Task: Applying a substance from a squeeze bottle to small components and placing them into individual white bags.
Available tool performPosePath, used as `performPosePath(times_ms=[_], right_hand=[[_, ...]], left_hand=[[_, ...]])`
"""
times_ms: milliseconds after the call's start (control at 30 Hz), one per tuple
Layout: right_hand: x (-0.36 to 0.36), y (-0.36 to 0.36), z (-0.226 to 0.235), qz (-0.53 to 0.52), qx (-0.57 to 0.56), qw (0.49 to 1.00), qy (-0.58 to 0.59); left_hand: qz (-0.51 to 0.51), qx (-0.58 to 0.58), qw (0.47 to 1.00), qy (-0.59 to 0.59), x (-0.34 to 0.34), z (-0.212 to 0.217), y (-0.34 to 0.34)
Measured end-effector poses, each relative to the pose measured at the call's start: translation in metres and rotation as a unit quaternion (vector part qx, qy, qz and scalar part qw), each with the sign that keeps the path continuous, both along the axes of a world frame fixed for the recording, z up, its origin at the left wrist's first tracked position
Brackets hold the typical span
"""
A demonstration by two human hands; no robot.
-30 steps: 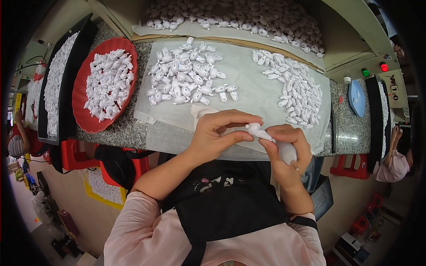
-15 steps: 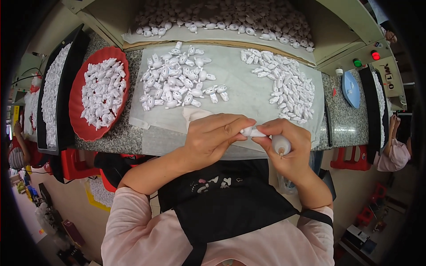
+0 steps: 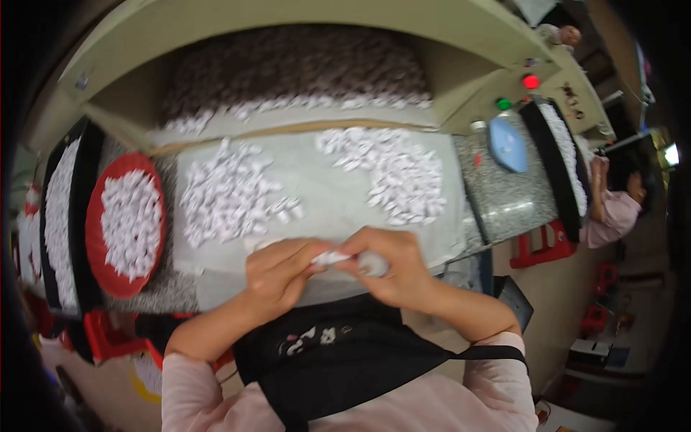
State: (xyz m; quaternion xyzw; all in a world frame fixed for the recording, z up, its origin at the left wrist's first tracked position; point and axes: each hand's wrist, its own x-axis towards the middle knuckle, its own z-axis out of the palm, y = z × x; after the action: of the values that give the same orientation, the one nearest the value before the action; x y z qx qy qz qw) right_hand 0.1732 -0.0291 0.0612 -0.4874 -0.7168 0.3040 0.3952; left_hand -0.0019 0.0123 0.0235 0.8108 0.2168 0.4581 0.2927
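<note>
My left hand (image 3: 279, 272) pinches one end of a small white figurine (image 3: 332, 257) over the near edge of the paper. The fingertips of my right hand (image 3: 403, 270) press on its other end. Tucked in that same right hand is a small whitish squeeze bottle (image 3: 373, 264); its thin tip, plain a moment ago, is blurred now. Beyond my left hand lies a loose pile of white figurines (image 3: 229, 193) on the pale paper sheet (image 3: 306, 173). A second pile of small white pieces (image 3: 403, 176) lies beyond my right hand.
To the left stand a red scalloped tray (image 3: 124, 284) and a black bin (image 3: 79, 245), both full of white pieces. An open cabinet (image 3: 288, 128) with rows of pieces is behind the paper. A blue dish (image 3: 508, 145) lies at the right. Another person (image 3: 615, 212) sits farther right.
The view has swung and blurred, so the bench sits lower and farther left in it. Both hands still hold the figurine between them, and the bottle stays in my right hand.
</note>
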Motion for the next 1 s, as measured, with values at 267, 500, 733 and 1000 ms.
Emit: performPosePath(times_ms=[267,500,733,1000], right_hand=[[-0.007,-0.008,0.003,-0.019,-0.039,0.999,0.024],[-0.005,-0.002,0.002,-0.012,-0.013,0.999,0.034],[-0.004,0.0,0.004,-0.016,-0.033,0.998,0.047],[-0.007,-0.001,0.005,-0.019,-0.056,0.998,0.032]], left_hand=[[0.015,-0.018,1.0,0.009,-0.005,0.005,-0.008],[0.015,-0.003,1.0,0.006,-0.004,0.003,-0.006],[-0.003,0.0,1.0,-0.025,0.0,0.003,0.001],[-0.011,-0.005,0.999,-0.039,-0.003,-0.004,0.0]])
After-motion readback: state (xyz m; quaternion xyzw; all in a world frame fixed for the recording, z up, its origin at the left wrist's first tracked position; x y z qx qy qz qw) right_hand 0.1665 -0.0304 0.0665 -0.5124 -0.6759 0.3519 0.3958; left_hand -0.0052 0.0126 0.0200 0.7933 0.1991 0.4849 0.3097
